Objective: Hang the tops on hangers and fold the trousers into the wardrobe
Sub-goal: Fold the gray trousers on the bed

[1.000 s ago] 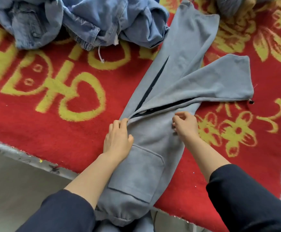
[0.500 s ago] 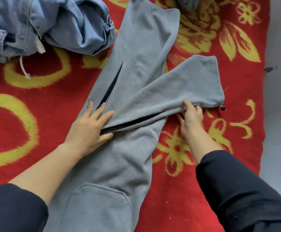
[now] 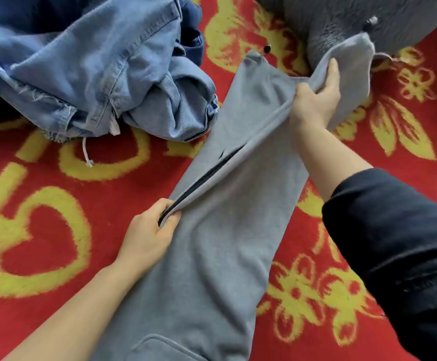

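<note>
Lying diagonally across a red rug [image 3: 43,230], the grey trousers [image 3: 225,243] run from the bottom edge of the view up toward the top centre, with one leg flat on the rug and the other lifted off it. The flat leg ends in a gathered cuff with a small black cord stopper [image 3: 266,49] at its tip. A patch pocket [image 3: 165,347] shows on the trousers at the bottom of the view. The left hand [image 3: 149,230] pinches the edge of the raised leg low down, thumb on top and fingers curled beneath, where a dark stripe shows along the fold. The right hand [image 3: 316,100] grips the same leg near its far end, fingers closed round a bunch of cloth, and holds it up and off to the right. The cloth between the two hands is drawn into a taut ridge, and the free cuff end hangs past the right hand. Both forearms are bare; a dark sleeve [image 3: 394,243] covers the right arm from the elbow. A heap of blue denim garments [image 3: 95,61] lies on the rug to the upper left, its nearest fold reaching the left edge of the flat leg. A white drawstring [image 3: 85,152] trails from that heap onto the rug. A grey fluffy item [image 3: 329,22] sits at the upper right behind the lifted cuff; what it is cannot be told. The rug carries yellow hearts, letters and flowers.
</note>
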`<state>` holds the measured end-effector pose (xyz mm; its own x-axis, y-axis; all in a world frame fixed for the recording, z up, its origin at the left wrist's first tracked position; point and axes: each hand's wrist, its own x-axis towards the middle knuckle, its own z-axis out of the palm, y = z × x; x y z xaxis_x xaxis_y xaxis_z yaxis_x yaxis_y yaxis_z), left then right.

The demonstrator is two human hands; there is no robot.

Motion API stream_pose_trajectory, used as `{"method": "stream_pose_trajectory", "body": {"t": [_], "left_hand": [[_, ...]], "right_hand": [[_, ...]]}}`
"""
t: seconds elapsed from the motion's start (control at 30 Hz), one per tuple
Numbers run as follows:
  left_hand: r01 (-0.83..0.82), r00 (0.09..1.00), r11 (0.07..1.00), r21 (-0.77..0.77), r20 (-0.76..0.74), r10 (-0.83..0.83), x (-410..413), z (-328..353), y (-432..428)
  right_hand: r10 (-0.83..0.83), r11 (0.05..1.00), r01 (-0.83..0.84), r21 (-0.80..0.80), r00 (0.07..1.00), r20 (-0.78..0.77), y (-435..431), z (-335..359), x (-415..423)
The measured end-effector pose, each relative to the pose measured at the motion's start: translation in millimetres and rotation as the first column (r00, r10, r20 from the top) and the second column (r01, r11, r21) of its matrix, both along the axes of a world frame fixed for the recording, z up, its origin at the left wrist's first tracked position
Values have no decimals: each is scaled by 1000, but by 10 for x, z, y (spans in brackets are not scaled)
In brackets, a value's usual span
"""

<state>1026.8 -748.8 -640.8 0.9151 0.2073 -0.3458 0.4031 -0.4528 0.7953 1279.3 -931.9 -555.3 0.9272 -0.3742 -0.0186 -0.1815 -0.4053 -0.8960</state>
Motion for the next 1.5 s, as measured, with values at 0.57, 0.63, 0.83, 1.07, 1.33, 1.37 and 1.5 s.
{"method": "stream_pose_trajectory", "body": {"t": [0.57,0.63,0.83,1.07,1.33,1.37,1.5], "left_hand": [[-459,887,739,-493,-301,350,61,-69,106],[-468,881,718,-515,-333,336,-2,-71,154],[-474,867,779,-410,-373,330,-635,-65,204],[-475,842,815,-332,-441,311,-1651,30,273],[-302,873,931,-204,-451,184,-2422,95,567],[-290,871,940,-180,-456,182,-2515,100,591],[-117,936,993,-6,-334,108,-2846,104,580]], "right_hand": [[527,398,-796,-456,605,-596,73,-950,-1103],[538,383,-810,-443,586,-606,-8,-922,-1415],[421,343,-776,-529,631,-652,-406,-859,-2717],[233,749,-529,-399,774,-589,-453,-750,-4115],[-99,955,-121,-272,732,-674,105,-712,-5405],[-120,974,-51,-220,708,-695,160,-710,-5564],[-56,986,151,62,671,-739,274,-716,-6037]]}}
